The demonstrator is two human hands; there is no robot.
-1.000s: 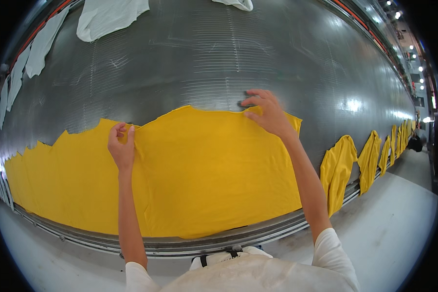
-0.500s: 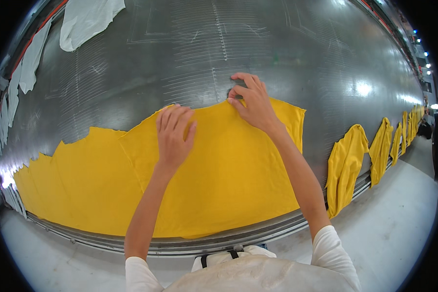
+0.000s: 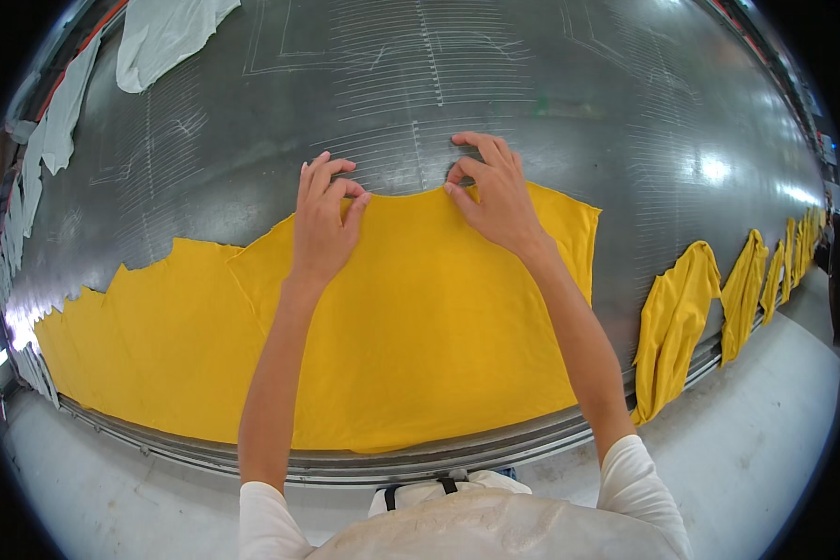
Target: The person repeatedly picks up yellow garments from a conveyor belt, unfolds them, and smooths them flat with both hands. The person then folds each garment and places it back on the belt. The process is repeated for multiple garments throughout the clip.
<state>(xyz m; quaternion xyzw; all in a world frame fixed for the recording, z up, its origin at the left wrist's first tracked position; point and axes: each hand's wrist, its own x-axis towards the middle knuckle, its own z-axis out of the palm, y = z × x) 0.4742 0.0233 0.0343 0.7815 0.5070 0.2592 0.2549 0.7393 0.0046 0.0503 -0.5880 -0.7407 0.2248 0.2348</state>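
A yellow shirt panel [image 3: 429,317] lies spread on a dark, flat table [image 3: 280,121] marked with pale ruled lines. Its curved neckline edge faces away from me. At the left end of that curve, my left hand [image 3: 325,219] pinches the cloth edge between thumb and forefinger, the other fingers raised. My right hand [image 3: 497,196] pinches the same edge at the right end, its other fingers curled above the table. Under the panel's left side, more yellow panels [image 3: 168,345] overlap in a row stretching left.
Several bunched yellow garments [image 3: 677,322] hang over the table's near edge on the right. A white garment piece [image 3: 168,42] lies at the far left, with further white pieces [image 3: 58,135] along the far left edge. A metal rail [image 3: 476,457] runs along the near edge.
My left hand has gone from lying with extended fingers on the panel's edge to pinching it. The right hand keeps its pinch, and the panel's neckline looks smoother.
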